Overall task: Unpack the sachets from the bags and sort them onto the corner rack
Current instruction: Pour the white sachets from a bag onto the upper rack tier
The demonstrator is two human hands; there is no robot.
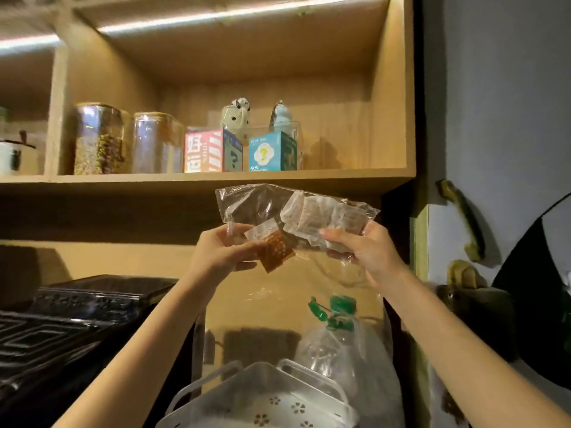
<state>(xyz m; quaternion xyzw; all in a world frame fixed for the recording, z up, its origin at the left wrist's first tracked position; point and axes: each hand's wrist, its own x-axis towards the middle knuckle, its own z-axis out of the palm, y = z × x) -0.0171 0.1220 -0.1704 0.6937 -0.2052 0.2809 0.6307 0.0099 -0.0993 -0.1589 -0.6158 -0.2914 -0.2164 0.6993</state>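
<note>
One white rack (262, 393), directly below the hands at the bottom edge; flower-shaped holes in its tray, raised rail round the rim. One clear bottle (336, 344) with a green cap, just right of the rack and below the right hand, wrapped in clear plastic. One black appliance (77, 319), below and left of the left forearm.

Two hands, raised between rack and shelf, apart from each other with a gap between them. Left hand (225, 251): fingers curled, pinching one brown sachet (275, 250) along with the lower left corner of the bag. The sachet sits tilted, its lower end free below the bag. Right hand (367, 251): fingers curled round the right end of one clear bag (296, 211), thumb on top. The bag lies roughly level above both hands, left end open and slack; several pale sachets bunch at its right end, number not countable.

Open air lies under the hands down to the rack. Close above the bag runs the shelf (204, 177) front edge.

On the shelf, above and behind the hands: two glass jars (99, 140), above the left hand's side; two boxes, one pink (204, 151), one blue (272, 152); two small figures (236, 114) behind the boxes. Bare shelf room remains right of the blue box. One light strip (234, 13) glows at the top.

To the right of the right hand, a grey wall (494, 103) with one green handle (460, 217).
</note>
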